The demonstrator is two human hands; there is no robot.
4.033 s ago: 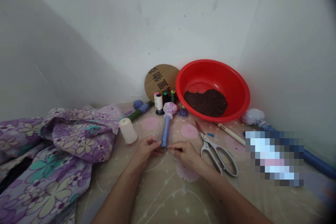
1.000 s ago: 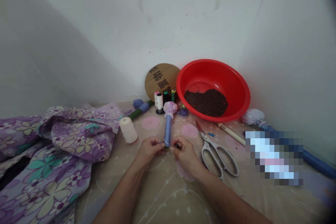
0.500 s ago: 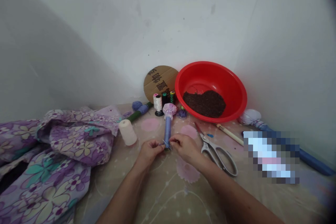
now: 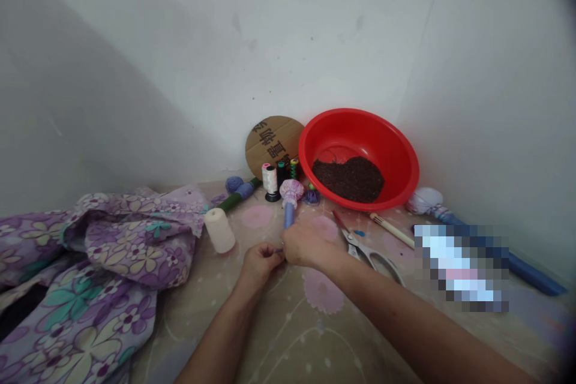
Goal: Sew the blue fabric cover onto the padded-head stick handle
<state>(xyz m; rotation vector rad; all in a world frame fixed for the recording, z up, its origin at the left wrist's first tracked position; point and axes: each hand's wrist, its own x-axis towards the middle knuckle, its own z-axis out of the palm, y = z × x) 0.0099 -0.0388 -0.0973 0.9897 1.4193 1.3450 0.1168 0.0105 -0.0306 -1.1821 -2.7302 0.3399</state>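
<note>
- Purple floral cloth (image 4: pixel 126 240) lies bunched to the left of both hands.
- A white thread cone (image 4: pixel 220 231) is just beyond the left hand, leaning slightly.
- A green-and-blue stick (image 4: pixel 237 196) lies farther beyond that hand, a blue ball (image 4: pixel 234 184) near its far end.
- The left hand (image 4: pixel 261 259) has thumb and forefinger pinched on a small bluish strand (image 4: pixel 279 250), beside the right hand.
- Beyond the hands, the thread spools (image 4: pixel 270 182) stand before a cardboard disc (image 4: pixel 273 145).
- The blue-wrapped stick (image 4: pixel 289 215), its floral padded head (image 4: pixel 291 191) pointing away, runs under the right hand.
- The right hand (image 4: pixel 303 244) is curled over the stick's near part; what its fingers pinch is hidden.
- A red basin (image 4: pixel 405 159) holding dark material (image 4: pixel 351 179) sits beyond the right hand.
- Scissors (image 4: pixel 352 247) lie partly behind the right forearm.
- A cream stick (image 4: pixel 392 230) and a white-headed blue rod (image 4: pixel 531 273) lie farther right of the right hand.
</note>
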